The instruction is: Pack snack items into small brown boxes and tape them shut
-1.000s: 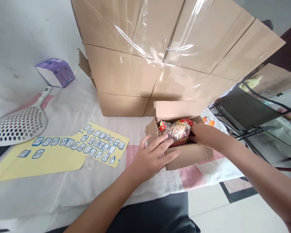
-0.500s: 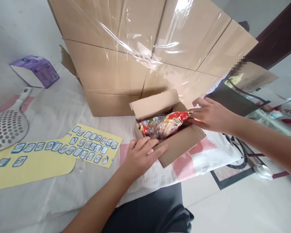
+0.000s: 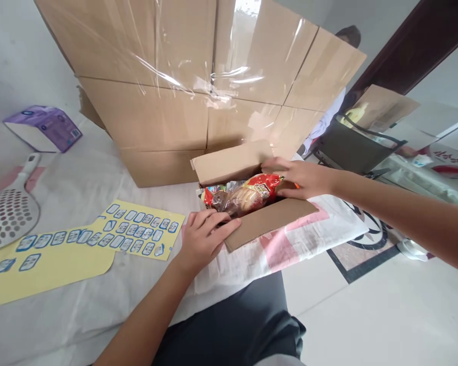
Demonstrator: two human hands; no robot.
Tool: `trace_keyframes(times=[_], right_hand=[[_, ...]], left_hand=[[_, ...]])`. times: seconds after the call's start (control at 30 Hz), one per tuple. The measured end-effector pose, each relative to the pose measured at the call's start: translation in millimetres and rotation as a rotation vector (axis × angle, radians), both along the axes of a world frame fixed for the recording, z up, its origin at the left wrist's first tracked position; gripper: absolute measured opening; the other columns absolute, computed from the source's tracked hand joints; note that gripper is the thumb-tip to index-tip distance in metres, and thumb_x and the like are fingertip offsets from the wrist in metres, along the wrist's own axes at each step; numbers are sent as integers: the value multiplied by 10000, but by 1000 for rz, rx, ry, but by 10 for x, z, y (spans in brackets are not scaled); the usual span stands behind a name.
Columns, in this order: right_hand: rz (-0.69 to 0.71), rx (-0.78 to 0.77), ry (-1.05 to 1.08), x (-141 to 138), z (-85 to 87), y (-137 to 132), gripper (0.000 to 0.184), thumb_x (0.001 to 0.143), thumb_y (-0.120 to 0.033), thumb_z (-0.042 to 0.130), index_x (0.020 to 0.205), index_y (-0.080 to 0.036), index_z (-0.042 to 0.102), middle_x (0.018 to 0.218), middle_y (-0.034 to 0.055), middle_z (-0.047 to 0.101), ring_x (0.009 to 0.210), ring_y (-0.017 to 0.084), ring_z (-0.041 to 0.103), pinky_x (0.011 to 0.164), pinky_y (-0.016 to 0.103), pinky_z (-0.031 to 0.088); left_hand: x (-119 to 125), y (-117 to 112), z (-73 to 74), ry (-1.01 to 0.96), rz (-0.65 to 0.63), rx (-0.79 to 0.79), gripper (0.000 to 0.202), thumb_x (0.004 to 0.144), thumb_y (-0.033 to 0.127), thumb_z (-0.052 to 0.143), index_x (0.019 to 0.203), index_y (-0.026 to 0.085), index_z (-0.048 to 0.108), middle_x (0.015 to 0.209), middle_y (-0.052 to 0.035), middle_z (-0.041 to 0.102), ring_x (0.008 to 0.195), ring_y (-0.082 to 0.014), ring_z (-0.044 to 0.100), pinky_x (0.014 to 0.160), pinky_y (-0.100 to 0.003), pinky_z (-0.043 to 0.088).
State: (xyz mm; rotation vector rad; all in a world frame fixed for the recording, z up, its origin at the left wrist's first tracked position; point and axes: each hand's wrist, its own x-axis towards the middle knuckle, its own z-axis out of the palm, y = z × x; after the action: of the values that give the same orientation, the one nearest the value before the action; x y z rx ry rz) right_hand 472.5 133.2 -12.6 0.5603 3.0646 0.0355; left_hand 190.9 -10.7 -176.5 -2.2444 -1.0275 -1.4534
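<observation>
Packets (image 3: pixel 244 195) fill small carton (image 3: pixel 269 221); left hand (image 3: pixel 204 238) clasps its wall; grip of right hand (image 3: pixel 303 178) unclear.

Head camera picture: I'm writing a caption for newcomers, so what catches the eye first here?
A stack of big cardboard boxes wrapped in clear film fills the back. In front of it, a small open box holds bright snack packets, with the left hand on its near wall and the right hand at the packets' far end.

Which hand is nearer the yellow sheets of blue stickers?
Left: the left hand rests on the small cardboard box beside the sheets; the right hand is across the box.
</observation>
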Motion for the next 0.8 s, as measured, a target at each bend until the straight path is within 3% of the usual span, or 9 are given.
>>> trace_keyframes(times=[0.07, 0.17, 0.3, 0.37, 0.43, 0.53, 0.6, 0.73, 0.8], right_hand=[[-98, -111, 318, 110, -2, -57, 353, 856, -495, 726, 1084, -241, 638, 1546, 114, 442, 1231, 314, 617, 973, 470, 564], [-281, -334, 721, 263, -73, -157, 477, 810, -566, 769, 1149, -300, 565, 1545, 80, 444, 1050, 273, 705, 892, 482, 610], [-366, -561, 811, 350, -169, -259, 383, 877, -583, 699, 1142, -325, 600, 1547, 48, 485, 1163, 287, 679, 991, 501, 582], [-365, -587, 822, 323, -200, -240, 407, 908, -595, 653, 1232, -355, 599, 1587, 31, 451, 1307, 303, 596, 1073, 522, 534], [-390, -589, 822, 246, -230, -151, 473, 918, -609, 630, 1327, -380, 564, 1618, 19, 416, 1408, 315, 508, 1132, 551, 478], [-507, -572, 802, 41, -300, 86, 600, 908, -641, 618, 1439, -397, 482, 1654, 10, 368, 1503, 339, 384, 1202, 612, 370], [-573, -604, 808, -127, -375, 270, 668, 904, -662, 600, 1494, -403, 425, 1678, 0, 331, 1553, 336, 293, 1242, 626, 292], [-545, -733, 846, -353, -561, 567, 722, 882, -630, 628, 1529, -412, 393, 1668, -28, 356, 1559, 308, 292, 1291, 574, 221], [-489, -710, 870, -357, -639, 647, 712, 869, -579, 674, 1517, -420, 423, 1646, -32, 398, 1543, 319, 327, 1283, 579, 246]], left_hand=[[-25, 18, -27, -44, -16, -43, 350, 982, 92, 468, 1205, 240, 692, 1076, -61, 745, 1024, -229, 568, 852, -374, 401], [-26, 37, -76, -101, -16, -136, 415, 974, 79, 429, 1290, 239, 644, 1174, -71, 723, 1097, -243, 556, 935, -401, 424], [-21, 76, -28, -79, 90, -131, 382, 966, 119, 470, 1263, 258, 664, 1440, -122, 573, 1303, -291, 510, 1038, -468, 410], [-34, 139, 112, 35, 122, -142, 303, 950, 190, 548, 1212, 260, 683, 1555, -129, 484, 1418, -335, 444, 1095, -528, 357], [-40, 241, 322, 212, 84, -198, 368, 915, 215, 592, 1275, 269, 649, 1588, -107, 476, 1465, -334, 418, 1155, -560, 281], [2, 425, 658, 397, 16, -311, 529, 853, 198, 611, 1378, 260, 588, 1527, -81, 563, 1416, -304, 497, 1185, -533, 251], [52, 529, 818, 456, 23, -387, 491, 796, 220, 658, 1287, 237, 648, 1418, -87, 655, 1312, -314, 583, 1159, -523, 287], [108, 617, 929, 546, 32, -585, 393, 696, 248, 712, 1086, 194, 703, 1103, -82, 770, 984, -304, 704, 953, -466, 456], [108, 602, 904, 539, 3, -627, 395, 725, 258, 695, 1112, 179, 698, 1111, -87, 764, 956, -298, 706, 894, -442, 486]])
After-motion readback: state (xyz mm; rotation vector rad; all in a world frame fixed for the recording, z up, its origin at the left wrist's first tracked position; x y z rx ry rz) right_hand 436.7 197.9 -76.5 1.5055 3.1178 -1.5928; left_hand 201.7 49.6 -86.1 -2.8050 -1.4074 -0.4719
